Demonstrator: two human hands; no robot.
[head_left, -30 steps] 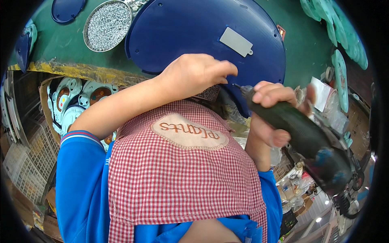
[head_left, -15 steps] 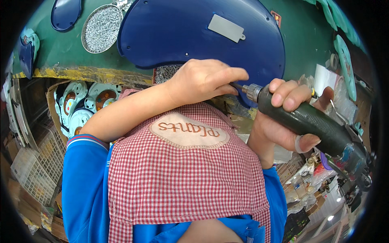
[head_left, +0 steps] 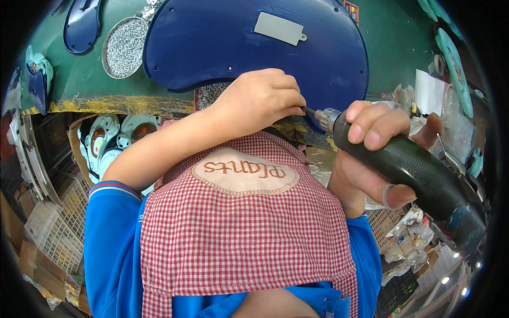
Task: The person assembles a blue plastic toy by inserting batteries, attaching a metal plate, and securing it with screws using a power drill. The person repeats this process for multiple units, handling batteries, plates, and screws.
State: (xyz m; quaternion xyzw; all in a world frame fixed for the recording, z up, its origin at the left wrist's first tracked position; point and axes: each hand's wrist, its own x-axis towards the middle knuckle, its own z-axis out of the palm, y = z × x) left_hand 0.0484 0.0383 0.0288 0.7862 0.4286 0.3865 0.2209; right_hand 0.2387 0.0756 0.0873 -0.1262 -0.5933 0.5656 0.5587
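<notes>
My right hand [head_left: 358, 172] is wrapped round a dark green power screwdriver [head_left: 424, 172]. Its metal chuck and thin bit point left, toward my left hand [head_left: 265, 100]. The left fingers are pinched together at the bit's tip; whatever is between them is too small and hidden to name. Just beyond both hands lies a large dark blue kidney-shaped plastic panel [head_left: 207, 45] with small holes along its rim. A light grey rectangular cover with a tab [head_left: 278, 29] rests on that panel. Partly behind my left wrist, a box of small metal screws [head_left: 210, 95] shows.
A round metal dish of small silvery parts [head_left: 124, 49] stands left of the panel on the green table [head_left: 392, 53]. A smaller blue panel [head_left: 82, 26] lies farther left. Light blue plastic shells [head_left: 102, 140] fill a carton below the table edge. Plastic bags [head_left: 457, 127] hang at the right.
My left fingers have curled in from a more outstretched pose and closed at the bit's tip. The screwdriver has shifted slightly left. The panel and dish appear farther left in view.
</notes>
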